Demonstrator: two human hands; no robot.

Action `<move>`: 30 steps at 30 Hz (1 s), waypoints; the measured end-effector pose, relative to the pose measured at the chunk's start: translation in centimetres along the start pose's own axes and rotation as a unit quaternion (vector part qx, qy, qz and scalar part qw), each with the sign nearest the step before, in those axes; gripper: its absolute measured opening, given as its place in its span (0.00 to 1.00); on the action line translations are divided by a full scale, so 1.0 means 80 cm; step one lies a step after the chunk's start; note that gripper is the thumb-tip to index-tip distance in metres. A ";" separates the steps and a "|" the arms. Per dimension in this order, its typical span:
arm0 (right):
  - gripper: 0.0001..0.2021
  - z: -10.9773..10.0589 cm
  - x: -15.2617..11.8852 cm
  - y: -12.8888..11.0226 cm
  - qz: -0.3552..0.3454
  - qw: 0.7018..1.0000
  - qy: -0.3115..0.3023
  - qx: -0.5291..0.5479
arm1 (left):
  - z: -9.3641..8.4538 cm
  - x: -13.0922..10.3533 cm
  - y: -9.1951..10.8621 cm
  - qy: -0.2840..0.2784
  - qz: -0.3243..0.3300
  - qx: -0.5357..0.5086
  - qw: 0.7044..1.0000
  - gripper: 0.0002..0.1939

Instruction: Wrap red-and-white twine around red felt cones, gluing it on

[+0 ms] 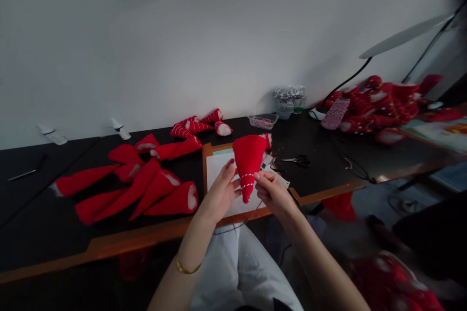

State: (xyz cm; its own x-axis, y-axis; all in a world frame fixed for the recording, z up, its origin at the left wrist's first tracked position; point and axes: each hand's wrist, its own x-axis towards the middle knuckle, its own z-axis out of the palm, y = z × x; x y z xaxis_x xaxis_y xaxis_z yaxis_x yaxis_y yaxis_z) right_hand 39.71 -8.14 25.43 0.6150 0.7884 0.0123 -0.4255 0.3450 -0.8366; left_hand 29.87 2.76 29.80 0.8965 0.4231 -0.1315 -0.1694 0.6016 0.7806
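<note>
A red stuffed fabric cone (250, 153) is held up in front of me, narrow tip pointing down. Two rows of red-and-white twisted cord (247, 175) wrap its lower part, and a loose length trails toward my lap. On the left, my left hand (218, 194) supports the cone, its thumb apart and its fingertips partly hidden behind the fabric. My right hand (274, 192) is closed in a pinch on the cord at the cone's right side. Beneath both hands lies a white sheet (215, 167) on the black table.
Several plain red cones (142, 187) lie at left. Cord-wrapped cones (193, 126) sit by the wall near a clear tray of cord (263, 121). Scissors (301, 160) lie to the right. Beyond are a lamp (404, 36) and a heap of red decorated pieces (386, 102). White bottles (120, 129) stand at back left.
</note>
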 end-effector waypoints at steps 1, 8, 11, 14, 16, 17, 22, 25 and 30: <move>0.22 -0.001 0.000 0.001 -0.013 1.000 0.007 0.008 | -0.007 -0.004 -0.003 -0.030 -0.006 0.014 0.999 0.22; 0.21 0.002 0.000 0.012 -0.050 0.998 0.025 0.006 | -0.029 -0.025 -0.015 -0.116 -0.028 0.076 0.990 0.17; 0.20 0.002 -0.003 0.008 -0.073 0.995 0.043 -0.049 | -0.033 -0.023 -0.002 -0.108 -0.007 0.092 0.990 0.21; 0.17 0.006 -0.011 0.001 -0.138 0.967 0.052 -0.209 | -0.028 -0.017 0.016 -0.016 0.076 0.110 0.991 0.23; 0.15 0.014 -0.017 -0.001 -0.184 0.928 0.033 -0.323 | -0.018 -0.012 0.024 0.025 0.110 0.163 0.980 0.28; 0.15 0.017 -0.020 -0.002 -0.202 0.910 0.020 -0.361 | -0.011 -0.010 0.026 0.036 0.122 0.202 0.971 0.35; 0.18 0.023 -0.022 -0.011 -0.147 0.931 -0.045 -0.332 | 0.010 -0.003 0.023 0.060 0.138 0.227 0.962 0.46; 0.18 0.015 -0.019 -0.016 -0.085 0.960 -0.070 -0.257 | 0.007 0.000 0.018 0.049 0.056 0.127 0.989 0.30; 0.18 0.003 -0.013 -0.007 -0.047 0.977 -0.052 -0.203 | 0.002 0.002 0.012 0.045 -0.035 0.045 0.997 0.22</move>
State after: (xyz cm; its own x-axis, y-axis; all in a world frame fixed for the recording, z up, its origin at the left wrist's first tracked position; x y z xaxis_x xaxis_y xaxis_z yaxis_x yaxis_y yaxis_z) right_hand 39.20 -9.04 26.03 0.5598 0.8171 0.1376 -0.0587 0.2047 -0.9771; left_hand 29.95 3.29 30.62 0.8633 0.4444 -0.2392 -0.0665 0.5700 0.8190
